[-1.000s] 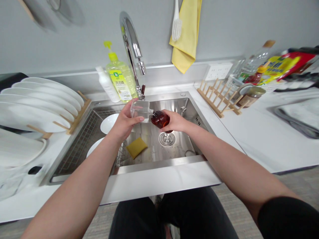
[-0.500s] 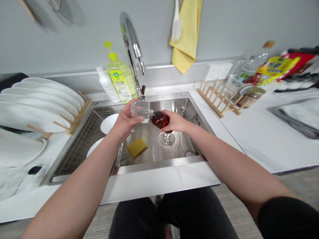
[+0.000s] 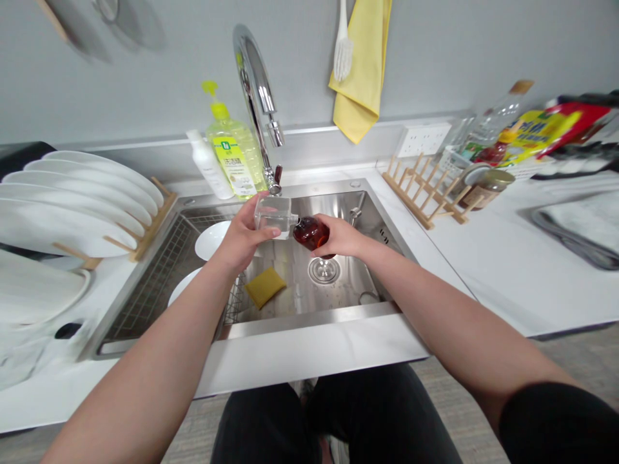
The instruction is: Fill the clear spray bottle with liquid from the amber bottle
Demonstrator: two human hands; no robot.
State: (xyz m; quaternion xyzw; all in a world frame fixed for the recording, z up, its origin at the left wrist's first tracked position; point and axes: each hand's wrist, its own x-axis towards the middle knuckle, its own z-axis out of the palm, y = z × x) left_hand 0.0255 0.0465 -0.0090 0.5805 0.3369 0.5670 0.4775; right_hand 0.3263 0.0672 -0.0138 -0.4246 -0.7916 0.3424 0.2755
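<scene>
Over the sink (image 3: 309, 316), near its back edge, a clear bottle (image 3: 269, 223) lies sideways in the air, neck pointing right, with the left hand's (image 3: 244, 237) grip closed round its base. The right hand's (image 3: 336, 235) grip is wrapped about a dark red bottle (image 3: 308, 232); fingers cover much of it, and whether the clear neck actually touches it I can't make out. Below, a yellow sponge (image 3: 265, 287) lies towards the sink's front edge, left of the drain (image 3: 324, 272), whose back part the red bottle hides. The left forearm blocks part of the wire rack (image 3: 145, 283) and the nearer white dish (image 3: 186, 283). Behind the back edge stand the tap (image 3: 254, 84), a yellow-green soap bottle (image 3: 235, 158) and a white bottle (image 3: 209, 164). On the tabletop (image 3: 522, 270), plates (image 3: 72, 206) at the left are cut off by my view; packets (image 3: 546, 132) at the right are blurred.
</scene>
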